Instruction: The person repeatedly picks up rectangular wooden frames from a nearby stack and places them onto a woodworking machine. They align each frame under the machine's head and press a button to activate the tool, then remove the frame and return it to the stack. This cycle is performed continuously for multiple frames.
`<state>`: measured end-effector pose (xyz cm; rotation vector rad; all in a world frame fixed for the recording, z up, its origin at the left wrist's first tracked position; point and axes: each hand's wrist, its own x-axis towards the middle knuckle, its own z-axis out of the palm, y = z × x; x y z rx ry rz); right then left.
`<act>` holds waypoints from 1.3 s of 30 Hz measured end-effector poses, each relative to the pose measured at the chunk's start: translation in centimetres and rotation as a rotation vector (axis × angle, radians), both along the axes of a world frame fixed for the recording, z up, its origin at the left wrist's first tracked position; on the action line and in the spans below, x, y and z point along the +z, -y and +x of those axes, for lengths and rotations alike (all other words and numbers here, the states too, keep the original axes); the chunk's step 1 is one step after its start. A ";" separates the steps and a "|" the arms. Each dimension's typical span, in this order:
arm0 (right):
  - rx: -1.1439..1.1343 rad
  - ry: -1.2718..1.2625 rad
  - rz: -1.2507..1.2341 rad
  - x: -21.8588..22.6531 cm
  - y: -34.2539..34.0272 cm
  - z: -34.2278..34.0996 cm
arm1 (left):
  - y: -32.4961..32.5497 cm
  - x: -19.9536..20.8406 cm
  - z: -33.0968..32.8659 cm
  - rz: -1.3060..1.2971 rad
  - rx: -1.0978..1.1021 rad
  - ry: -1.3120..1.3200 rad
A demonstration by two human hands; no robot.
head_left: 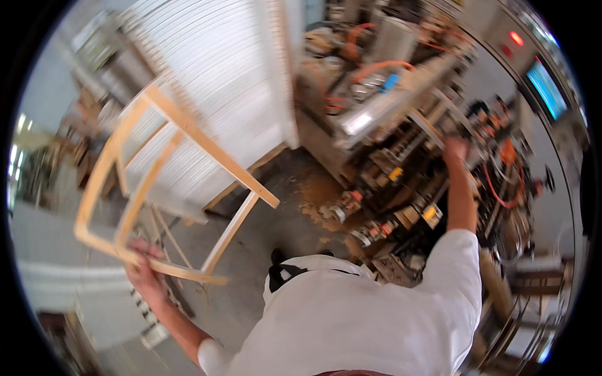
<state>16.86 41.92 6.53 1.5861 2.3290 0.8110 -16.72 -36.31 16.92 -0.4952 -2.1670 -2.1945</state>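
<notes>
No lettering, number or sign can be read, the blue screen point(547, 89) near the edge of its grey panel point(494, 26) being too blurred to tell.

Wooden frame point(213, 151), gripped by left hand point(147, 276)

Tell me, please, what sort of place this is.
Probably a woodworking shop: a wooden frame, what looks like sawdust on the floor, and a machine at the right suggest it.

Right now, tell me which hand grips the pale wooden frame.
The left hand grips the wooden frame; the right hand is apart from it, at the machine.
</notes>
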 end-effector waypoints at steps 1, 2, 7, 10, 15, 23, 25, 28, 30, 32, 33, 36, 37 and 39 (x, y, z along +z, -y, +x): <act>-0.052 0.011 -0.061 0.9 0.6 -0.7 | 1.6 1.4 -1.4 0.126 0.131 -0.009; 0.003 -0.028 -0.094 1.5 0.7 -0.8 | 2.8 2.7 -3.1 0.260 0.253 -0.027; 0.322 -0.581 0.108 2.3 6.2 -5.0 | 8.6 4.5 -15.6 0.487 0.197 0.063; 0.454 -1.157 -0.082 2.6 15.1 -10.8 | 10.2 3.9 -27.7 0.575 0.103 0.197; 0.587 -1.336 -0.223 1.4 29.5 -15.8 | 7.2 -0.5 -44.8 0.530 0.029 0.448; 0.266 -1.339 -0.477 -9.7 42.3 -12.5 | -5.7 -1.0 -45.5 -0.613 0.295 -0.185; 0.182 -1.327 -0.488 -11.3 44.1 -11.1 | -5.6 1.5 -41.2 -0.537 0.300 -0.298; 0.032 -1.357 -0.501 -13.0 45.8 -8.8 | -6.0 5.6 -34.1 -0.590 0.042 -0.490; -0.046 -1.423 -0.472 -12.5 46.5 -8.5 | -6.3 6.6 -31.3 -0.799 -0.259 -0.521; -0.043 -1.363 -0.476 -11.2 47.0 -8.3 | -7.6 6.6 -29.6 -0.930 -0.478 -0.464; -0.044 -1.369 -0.471 -10.6 47.2 -8.3 | -8.8 6.8 -29.1 -0.961 -0.545 -0.401; -0.052 -1.406 -0.459 -9.3 47.8 -7.3 | -10.1 6.2 -29.3 -0.984 -0.612 -0.424; -0.057 -1.424 -0.453 -8.9 48.0 -6.7 | -10.3 6.3 -29.5 -0.997 -0.629 -0.414; -0.030 -1.456 -0.429 -8.1 48.6 -5.5 | -10.0 6.4 -30.1 -1.026 -0.652 -0.346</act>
